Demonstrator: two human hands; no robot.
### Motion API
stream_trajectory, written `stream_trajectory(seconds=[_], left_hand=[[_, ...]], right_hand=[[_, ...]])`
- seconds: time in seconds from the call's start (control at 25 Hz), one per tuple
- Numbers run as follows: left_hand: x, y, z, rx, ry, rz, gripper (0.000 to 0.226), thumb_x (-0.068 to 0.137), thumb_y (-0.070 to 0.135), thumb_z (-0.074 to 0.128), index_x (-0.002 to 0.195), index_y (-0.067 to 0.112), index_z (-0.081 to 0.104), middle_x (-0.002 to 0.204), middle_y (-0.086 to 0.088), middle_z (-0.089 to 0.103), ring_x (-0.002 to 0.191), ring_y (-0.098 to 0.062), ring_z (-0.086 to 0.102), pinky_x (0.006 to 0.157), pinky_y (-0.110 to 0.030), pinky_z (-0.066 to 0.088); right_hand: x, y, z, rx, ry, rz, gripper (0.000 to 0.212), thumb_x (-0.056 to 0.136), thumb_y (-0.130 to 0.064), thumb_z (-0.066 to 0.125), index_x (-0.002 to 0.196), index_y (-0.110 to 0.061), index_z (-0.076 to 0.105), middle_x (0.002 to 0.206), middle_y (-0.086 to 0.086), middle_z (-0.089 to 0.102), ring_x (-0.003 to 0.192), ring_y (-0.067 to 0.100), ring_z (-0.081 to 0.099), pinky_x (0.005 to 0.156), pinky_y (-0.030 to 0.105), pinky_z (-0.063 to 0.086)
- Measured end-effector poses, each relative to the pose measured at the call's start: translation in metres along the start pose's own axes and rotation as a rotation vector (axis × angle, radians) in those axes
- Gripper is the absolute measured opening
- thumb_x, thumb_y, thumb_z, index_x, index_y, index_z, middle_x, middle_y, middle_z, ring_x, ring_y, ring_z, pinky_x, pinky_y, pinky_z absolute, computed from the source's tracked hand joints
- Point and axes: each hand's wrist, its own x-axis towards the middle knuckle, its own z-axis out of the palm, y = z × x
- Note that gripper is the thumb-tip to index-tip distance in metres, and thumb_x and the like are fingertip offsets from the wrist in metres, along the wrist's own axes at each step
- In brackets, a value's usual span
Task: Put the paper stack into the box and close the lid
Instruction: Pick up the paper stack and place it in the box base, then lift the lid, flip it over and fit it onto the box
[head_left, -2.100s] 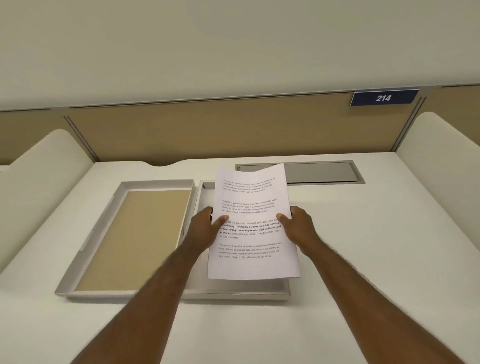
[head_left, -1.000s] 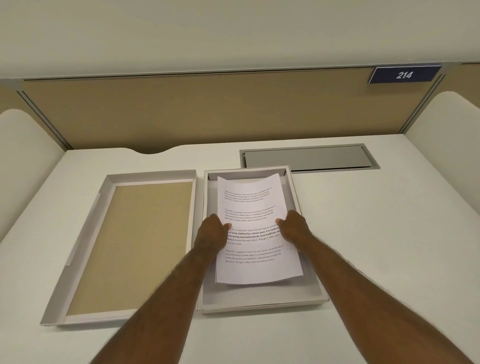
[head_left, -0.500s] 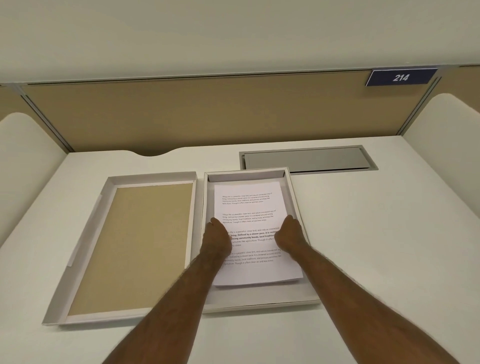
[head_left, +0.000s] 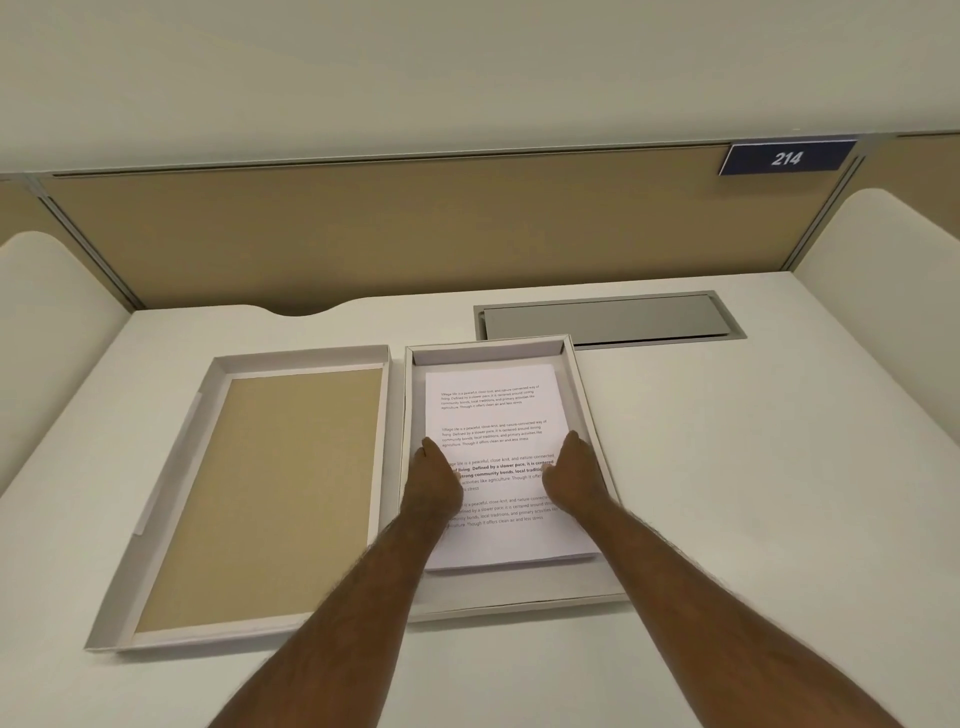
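Note:
A white paper stack (head_left: 493, 410) with printed text lies flat inside the shallow white box (head_left: 588, 410) at the middle of the desk. My left hand (head_left: 434, 480) holds the stack's left edge and my right hand (head_left: 574, 478) its right edge, thumbs on top. My fingers are hidden beneath the hands. The box's lid (head_left: 270, 493) lies upside down just left of the box, touching its side, with its brown inner face up.
The box and lid sit on a white desk (head_left: 753, 467). A grey cable flap (head_left: 608, 319) is set into the desk behind the box. A tan partition (head_left: 415, 228) with a blue "214" sign (head_left: 787, 158) closes the back. White dividers (head_left: 47, 332) flank both sides.
The stack came down from above the box and now lies flat inside it. Both hands lowered with it and stay on its side edges.

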Motion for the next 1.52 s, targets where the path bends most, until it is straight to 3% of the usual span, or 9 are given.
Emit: stream_trajectory(seconds=[0.16, 0.32, 0.6, 0.72, 1.08, 1.36, 1.44, 1.52], left_hand=[[-0.009, -0.002, -0.006, -0.106, 0.086, 0.151, 0.063, 0.093, 0.014, 0.055, 0.147, 0.0, 0.026, 0.152, -0.017, 0.037, 0.14, -0.031, 0.038, 0.114, -0.035, 0.03], [-0.028, 0.002, -0.022, -0.138, 0.115, 0.35, 0.067, 0.093, 0.025, 0.059, 0.149, 0.006, 0.028, 0.155, -0.008, 0.036, 0.144, -0.022, 0.033, 0.109, -0.02, 0.019], [-0.058, -0.016, -0.057, -0.068, 0.288, 0.339, 0.065, 0.089, 0.037, 0.061, 0.142, 0.006, 0.041, 0.147, -0.011, 0.046, 0.136, -0.023, 0.043, 0.109, -0.023, 0.026], [-0.067, -0.04, -0.079, -0.032, 0.367, 0.318, 0.051, 0.09, 0.024, 0.063, 0.136, 0.007, 0.049, 0.139, -0.01, 0.054, 0.13, -0.025, 0.051, 0.106, -0.024, 0.032], [-0.06, -0.126, -0.152, 0.027, 0.458, 0.207, 0.047, 0.088, 0.022, 0.067, 0.131, 0.01, 0.054, 0.135, -0.01, 0.058, 0.126, -0.028, 0.055, 0.104, -0.039, 0.044], [-0.035, -0.208, -0.195, 0.124, 0.478, 0.061, 0.052, 0.085, 0.024, 0.07, 0.131, 0.008, 0.052, 0.135, -0.012, 0.057, 0.124, -0.032, 0.055, 0.1, -0.048, 0.046], [-0.03, -0.226, -0.2, 0.131, 0.445, -0.007, 0.058, 0.085, 0.027, 0.069, 0.136, 0.007, 0.048, 0.14, -0.013, 0.053, 0.127, -0.033, 0.053, 0.103, -0.048, 0.045], [-0.026, -0.245, -0.203, 0.104, 0.401, -0.095, 0.062, 0.086, 0.026, 0.067, 0.139, 0.004, 0.043, 0.143, -0.015, 0.049, 0.129, -0.035, 0.05, 0.105, -0.049, 0.043]], right_hand=[[-0.01, -0.005, -0.009, 0.095, 0.009, -0.132, 0.061, 0.091, -0.015, 0.058, 0.142, 0.003, 0.03, 0.146, 0.018, 0.041, 0.137, 0.031, 0.038, 0.112, 0.031, 0.03], [-0.017, -0.007, -0.022, 0.092, 0.027, -0.316, 0.065, 0.091, -0.021, 0.058, 0.145, -0.001, 0.028, 0.151, 0.014, 0.037, 0.14, 0.027, 0.035, 0.11, 0.022, 0.022], [-0.026, -0.027, -0.023, 0.046, -0.011, -0.587, 0.056, 0.09, -0.027, 0.059, 0.139, -0.008, 0.039, 0.146, 0.011, 0.043, 0.136, 0.025, 0.041, 0.114, 0.036, 0.034], [-0.037, -0.046, -0.013, 0.049, -0.049, -0.654, 0.053, 0.09, -0.029, 0.06, 0.136, -0.009, 0.042, 0.142, 0.009, 0.046, 0.132, 0.024, 0.044, 0.11, 0.034, 0.036], [-0.064, -0.115, 0.057, 0.039, -0.209, -0.608, 0.059, 0.091, -0.028, 0.058, 0.141, -0.006, 0.037, 0.147, 0.01, 0.038, 0.137, 0.024, 0.037, 0.112, 0.033, 0.031], [-0.072, -0.142, 0.118, -0.088, -0.3, -0.456, 0.066, 0.092, -0.018, 0.058, 0.147, -0.007, 0.023, 0.16, 0.015, 0.009, 0.147, 0.028, 0.019, 0.116, 0.034, 0.024], [-0.073, -0.146, 0.131, -0.13, -0.297, -0.405, 0.066, 0.092, -0.014, 0.056, 0.147, -0.007, 0.021, 0.16, 0.017, 0.009, 0.145, 0.031, 0.025, 0.114, 0.037, 0.03], [-0.073, -0.148, 0.143, -0.161, -0.28, -0.374, 0.061, 0.091, -0.011, 0.054, 0.144, -0.006, 0.024, 0.153, 0.019, 0.023, 0.135, 0.035, 0.041, 0.108, 0.04, 0.039]])
